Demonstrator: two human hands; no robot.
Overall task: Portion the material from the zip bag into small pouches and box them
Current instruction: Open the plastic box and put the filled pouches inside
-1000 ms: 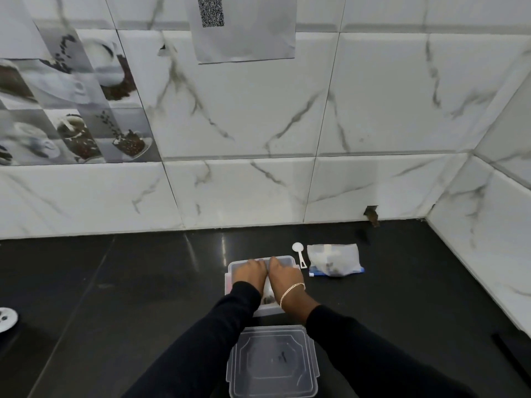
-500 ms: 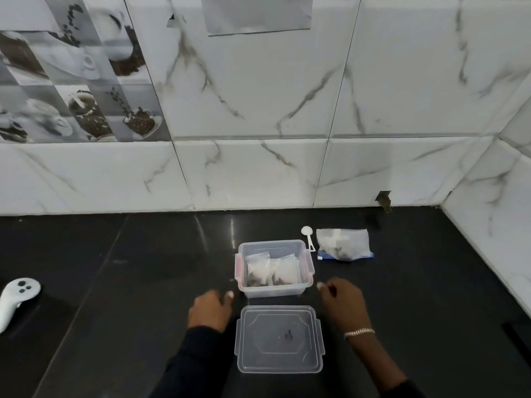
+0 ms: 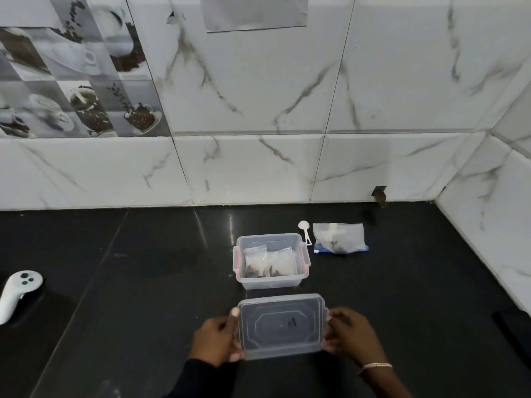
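Pouches point(image 3: 268, 261) stand in the open box point(image 3: 270, 282) on the worktop point(image 3: 143, 282), just beyond my hands. My left hand point(image 3: 214, 343) grips the lid point(image 3: 281, 326) by its left edge, my right hand point(image 3: 352, 337) by its right. Zip bag point(image 3: 339, 238) and spoon point(image 3: 304, 229) lie right of the box.

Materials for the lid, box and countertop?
Lid: probably translucent frosted plastic. The dark countertop shows through it, and it has moulded ridges. Box: same cloudy plastic, with the pouches visible through its wall. The countertop is glossy black, likely polished stone, and reflects light.
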